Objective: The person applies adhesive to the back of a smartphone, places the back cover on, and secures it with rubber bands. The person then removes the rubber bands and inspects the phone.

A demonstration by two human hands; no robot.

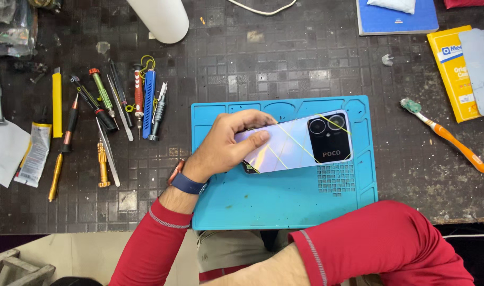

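Note:
My left hand [226, 143] grips the near end of a smartphone [297, 143] that lies back-up on a teal silicone work mat [284, 204]. The phone has a pale iridescent back, a black camera block with two lenses at its right end, and thin yellow bands stretched across it. My thumb lies on the back and my fingers curl over the far edge. A blue watch strap shows on that wrist. Only my right forearm and red sleeve [379, 243] show at the bottom; the right hand itself is out of frame.
Several screwdrivers, tweezers and a blue pry tool [148, 103] lie in a row left of the mat. A white cylinder [160, 18] stands at the top. An orange-handled toothbrush [446, 136], a yellow box [454, 71] and a blue book [395, 18] lie to the right.

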